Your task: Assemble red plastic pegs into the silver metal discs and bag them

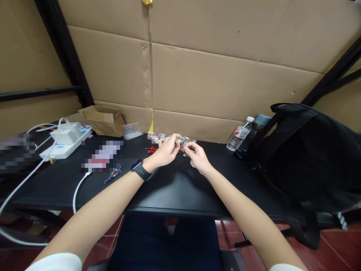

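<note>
My left hand [168, 151], with a dark watch on its wrist, has its fingers closed at one side of a small clear plastic bag [182, 146]. From the other side my right hand [197, 157] pinches the same bag between thumb and fingers. A bit of red shows near the fingertips; what it belongs to is too small to make out. Beside my left hand lies a little bunch of red cords [151, 150] on the black table [180, 188]. Behind the hands, along the cardboard wall, is a row of clear packets [158, 137] with red bits in them.
An open cardboard box [105, 122] and a flat clear plastic bag [132, 131] stand back left. Further left is a white power strip [66, 145] with cables. A keyring [113, 175] lies nearer. Rightward are a water bottle [239, 135], a dark bottle [261, 121] and a black backpack [307, 162].
</note>
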`<act>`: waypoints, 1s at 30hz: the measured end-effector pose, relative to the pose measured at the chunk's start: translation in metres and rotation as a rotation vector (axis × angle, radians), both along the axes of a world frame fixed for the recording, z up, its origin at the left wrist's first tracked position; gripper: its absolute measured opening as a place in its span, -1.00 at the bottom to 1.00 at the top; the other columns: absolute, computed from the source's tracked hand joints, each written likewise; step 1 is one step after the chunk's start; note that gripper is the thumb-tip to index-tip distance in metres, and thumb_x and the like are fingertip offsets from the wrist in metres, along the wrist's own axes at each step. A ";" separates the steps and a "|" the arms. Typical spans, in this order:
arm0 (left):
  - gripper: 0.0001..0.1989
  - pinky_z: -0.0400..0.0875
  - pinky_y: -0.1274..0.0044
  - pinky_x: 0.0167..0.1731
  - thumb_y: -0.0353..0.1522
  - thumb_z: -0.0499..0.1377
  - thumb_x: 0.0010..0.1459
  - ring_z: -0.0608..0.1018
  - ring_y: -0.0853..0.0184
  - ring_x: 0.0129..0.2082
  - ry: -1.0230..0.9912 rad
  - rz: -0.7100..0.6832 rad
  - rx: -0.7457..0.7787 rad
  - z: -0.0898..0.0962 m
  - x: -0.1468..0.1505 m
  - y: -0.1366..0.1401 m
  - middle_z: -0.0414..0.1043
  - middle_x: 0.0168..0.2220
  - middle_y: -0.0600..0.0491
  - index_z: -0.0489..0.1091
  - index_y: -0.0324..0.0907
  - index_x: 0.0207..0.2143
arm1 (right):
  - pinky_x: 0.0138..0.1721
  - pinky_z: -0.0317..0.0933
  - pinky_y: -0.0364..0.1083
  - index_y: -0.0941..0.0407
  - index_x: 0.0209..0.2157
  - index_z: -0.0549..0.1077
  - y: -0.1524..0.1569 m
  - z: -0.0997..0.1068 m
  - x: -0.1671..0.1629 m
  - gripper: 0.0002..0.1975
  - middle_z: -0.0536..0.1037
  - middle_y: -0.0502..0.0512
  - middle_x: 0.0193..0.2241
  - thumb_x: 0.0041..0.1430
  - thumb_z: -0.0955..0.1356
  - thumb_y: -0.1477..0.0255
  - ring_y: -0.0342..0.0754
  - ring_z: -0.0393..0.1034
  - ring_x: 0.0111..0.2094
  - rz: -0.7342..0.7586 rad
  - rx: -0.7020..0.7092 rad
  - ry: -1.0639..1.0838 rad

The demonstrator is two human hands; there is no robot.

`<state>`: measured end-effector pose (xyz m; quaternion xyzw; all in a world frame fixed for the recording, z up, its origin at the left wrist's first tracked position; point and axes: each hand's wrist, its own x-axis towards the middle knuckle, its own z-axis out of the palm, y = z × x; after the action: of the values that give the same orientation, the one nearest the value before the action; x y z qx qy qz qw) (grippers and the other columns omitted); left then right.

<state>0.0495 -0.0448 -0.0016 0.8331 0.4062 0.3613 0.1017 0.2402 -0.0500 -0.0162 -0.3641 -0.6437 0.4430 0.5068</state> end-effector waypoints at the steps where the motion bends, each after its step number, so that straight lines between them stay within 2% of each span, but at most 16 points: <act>1: -0.63 0.10 0.25 0.07 -0.43 -0.02 0.31 0.46 0.18 0.00 -0.006 -0.004 -0.009 0.000 0.000 0.000 0.48 -0.12 0.02 0.11 -0.08 0.15 | -0.21 0.48 -0.06 0.08 -0.30 0.41 -0.001 0.000 0.000 -0.67 0.50 0.06 -0.17 0.14 0.46 0.13 -0.08 0.50 -0.25 0.014 -0.023 0.025; 7: -0.59 0.12 0.23 0.05 -0.44 0.01 0.29 0.46 0.15 0.03 -0.002 -0.003 -0.029 -0.003 0.002 0.000 0.48 -0.07 0.01 0.12 -0.05 0.17 | -0.20 0.51 -0.06 0.05 -0.23 0.34 -0.002 -0.001 0.002 -0.65 0.51 -0.02 -0.22 0.15 0.47 0.14 -0.12 0.57 -0.31 0.148 -0.129 0.114; 12: -0.62 0.12 0.20 0.08 -0.39 0.02 0.31 0.45 0.12 0.07 -0.026 -0.012 -0.039 -0.003 0.001 0.000 0.49 -0.07 -0.01 0.12 -0.07 0.17 | -0.30 0.49 -0.11 -0.06 0.08 0.29 -0.003 0.002 0.006 -0.50 0.57 0.05 -0.10 0.18 0.47 0.17 -0.08 0.62 -0.33 0.161 -0.109 0.072; 14: -0.62 0.12 0.18 0.09 -0.37 0.02 0.32 0.45 0.12 0.07 -0.034 -0.016 -0.042 -0.003 0.001 0.001 0.50 -0.08 0.00 0.12 -0.07 0.16 | -0.31 0.48 -0.13 -0.05 0.14 0.33 -0.002 0.003 0.006 -0.48 0.58 0.10 -0.07 0.19 0.46 0.20 -0.07 0.63 -0.33 0.166 -0.094 0.046; 19: -0.64 0.12 0.19 0.13 -0.36 0.06 0.31 0.46 0.13 0.08 -0.062 -0.023 -0.033 -0.002 0.001 0.001 0.50 -0.11 0.00 0.13 -0.09 0.13 | -0.27 0.48 -0.12 0.02 0.05 0.50 -0.001 0.004 0.005 -0.59 0.60 0.13 -0.06 0.18 0.47 0.26 -0.06 0.63 -0.30 0.149 -0.123 0.074; 22: -0.63 0.15 0.22 0.14 -0.36 0.10 0.28 0.47 0.15 0.05 -0.089 -0.033 -0.015 -0.002 0.001 0.002 0.51 -0.14 0.01 0.14 -0.09 0.12 | -0.27 0.49 -0.11 0.04 0.03 0.51 -0.002 0.006 0.005 -0.58 0.61 0.16 -0.05 0.15 0.48 0.25 -0.04 0.63 -0.30 0.146 -0.148 0.104; 25: -0.59 0.23 0.27 0.10 -0.37 0.13 0.25 0.49 0.17 0.01 -0.114 -0.065 -0.004 -0.002 -0.001 0.004 0.51 -0.15 0.02 0.14 -0.09 0.13 | -0.23 0.48 -0.09 0.04 0.03 0.50 -0.004 0.007 0.006 -0.52 0.59 0.17 -0.01 0.06 0.54 0.27 -0.03 0.63 -0.28 0.144 -0.108 0.083; 28: -0.60 0.28 0.30 0.07 -0.41 0.10 0.22 0.48 0.17 0.03 -0.099 -0.083 0.005 -0.003 -0.003 0.009 0.49 -0.07 -0.02 0.19 -0.09 0.11 | -0.17 0.48 -0.05 0.03 0.01 0.49 -0.005 0.006 0.006 -0.45 0.59 0.15 0.00 -0.06 0.59 0.34 -0.02 0.62 -0.26 0.130 -0.060 0.043; 30: -0.58 0.27 0.28 0.08 -0.45 0.08 0.18 0.46 0.15 0.07 -0.045 -0.030 0.024 -0.004 -0.006 0.012 0.46 0.02 -0.06 0.23 -0.10 0.11 | -0.16 0.48 -0.03 0.03 -0.02 0.48 -0.004 0.005 0.007 -0.45 0.59 0.14 -0.01 -0.08 0.59 0.34 -0.02 0.62 -0.26 0.105 -0.055 0.030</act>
<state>0.0431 -0.0331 -0.0058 0.8319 0.3869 0.3834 0.1063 0.2475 -0.0540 -0.0107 -0.3371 -0.6418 0.4919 0.4823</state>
